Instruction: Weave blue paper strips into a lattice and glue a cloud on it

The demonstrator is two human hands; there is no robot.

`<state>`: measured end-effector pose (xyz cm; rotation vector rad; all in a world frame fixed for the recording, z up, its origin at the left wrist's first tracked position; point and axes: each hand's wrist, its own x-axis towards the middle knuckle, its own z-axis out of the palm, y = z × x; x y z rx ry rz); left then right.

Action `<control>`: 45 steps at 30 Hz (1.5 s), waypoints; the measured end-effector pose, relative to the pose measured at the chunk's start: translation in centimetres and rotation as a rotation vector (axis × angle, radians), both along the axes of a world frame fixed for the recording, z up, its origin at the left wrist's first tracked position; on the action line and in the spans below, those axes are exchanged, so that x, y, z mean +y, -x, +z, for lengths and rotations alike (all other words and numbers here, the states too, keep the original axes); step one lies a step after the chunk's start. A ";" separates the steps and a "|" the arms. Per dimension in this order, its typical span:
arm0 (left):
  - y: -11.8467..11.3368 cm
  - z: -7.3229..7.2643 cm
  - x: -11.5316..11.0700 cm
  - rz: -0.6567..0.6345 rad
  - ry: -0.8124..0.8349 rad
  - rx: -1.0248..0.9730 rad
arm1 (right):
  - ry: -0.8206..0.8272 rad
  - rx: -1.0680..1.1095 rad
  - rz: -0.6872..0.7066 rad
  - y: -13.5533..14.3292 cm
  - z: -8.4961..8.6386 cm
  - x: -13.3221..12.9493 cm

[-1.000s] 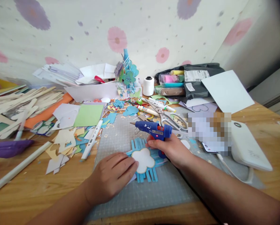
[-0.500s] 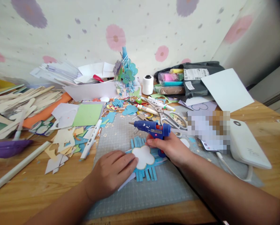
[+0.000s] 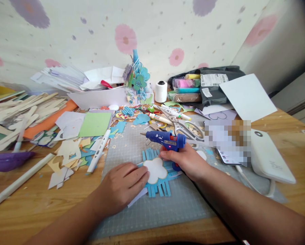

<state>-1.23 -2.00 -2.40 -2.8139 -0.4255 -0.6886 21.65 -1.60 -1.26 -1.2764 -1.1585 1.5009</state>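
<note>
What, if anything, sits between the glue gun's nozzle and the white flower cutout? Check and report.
Nothing visible. The right hand holds the blue glue gun just behind the white flower cutout, nozzle pointing left over bare cutting mat. The left hand presses the cutout's left edge, clear of the nozzle. The scissors lie farther back.

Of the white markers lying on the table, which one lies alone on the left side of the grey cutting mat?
The long white marker at the mat's left edge, among paper scraps. The other markers lie beside the scissors, beyond the glue gun.

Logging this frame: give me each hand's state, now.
Left hand: open, flat on the white flower cutout.
Right hand: closed around the blue glue gun.
</note>
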 end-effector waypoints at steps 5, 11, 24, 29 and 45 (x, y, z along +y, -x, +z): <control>0.0 0.0 0.2 -0.026 -0.004 0.001 | -0.005 -0.001 -0.005 0.0 0.0 -0.1; 1.1 0.6 0.4 -0.057 0.068 0.002 | -0.005 -0.004 -0.016 0.1 -0.1 -0.1; -2.4 -0.3 -0.3 0.009 0.143 -0.009 | 0.001 0.068 -0.031 0.1 -0.3 0.1; -1.9 -0.8 0.1 -0.009 0.167 0.050 | 0.015 0.082 -0.046 0.2 -0.2 0.0; 0.5 1.8 -1.3 0.185 0.121 -0.219 | 0.072 0.094 -0.058 -0.1 -0.4 0.1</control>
